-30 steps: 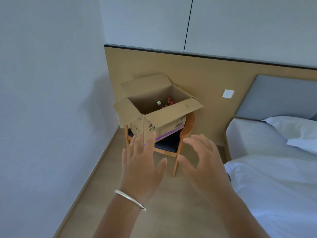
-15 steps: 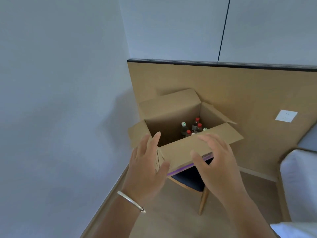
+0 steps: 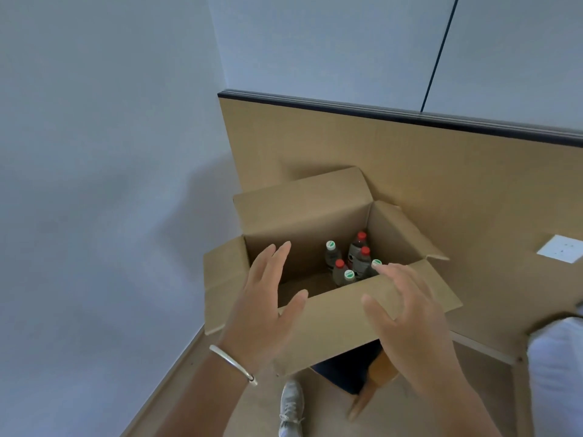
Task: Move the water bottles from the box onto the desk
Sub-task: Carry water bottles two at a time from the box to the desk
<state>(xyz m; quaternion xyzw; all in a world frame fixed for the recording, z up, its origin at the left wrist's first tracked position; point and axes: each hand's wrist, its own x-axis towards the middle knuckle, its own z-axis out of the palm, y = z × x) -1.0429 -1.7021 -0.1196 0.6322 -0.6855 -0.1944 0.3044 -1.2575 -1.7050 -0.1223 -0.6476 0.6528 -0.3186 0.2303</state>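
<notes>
An open cardboard box (image 3: 318, 222) sits on a chair with a dark seat (image 3: 350, 369), against a tan wooden wall panel (image 3: 441, 171). All four flaps of the box are folded outward, the far one standing up against the panel and the near one sloping down toward the person.

Inside the box, in its right far corner, stand the water bottles (image 3: 355, 263), upright and packed close together. Six caps show: three red and three white with green. The bottle with the white cap (image 3: 330, 246) stands at the left of the cluster, a red-capped bottle (image 3: 362, 236) farthest back, and another white cap (image 3: 376, 263) just beside the right hand's fingertips. The rest of the box floor, to the left of the bottles, is bare cardboard.

The left hand (image 3: 268, 307) hovers over the box's near left edge, fingers straight and spread, holding nothing; a thin silver bangle (image 3: 232, 364) circles its wrist. The right hand (image 3: 407, 313) hovers over the box's near flap, fingers spread and gently curved, its grip empty too.

Below the box, on the wooden floor, a white sneaker (image 3: 291, 405) shows. To the right of the box, a white wall socket (image 3: 561, 253) is set in the panel, and white bedding (image 3: 558, 373) lies at the frame's edge.
</notes>
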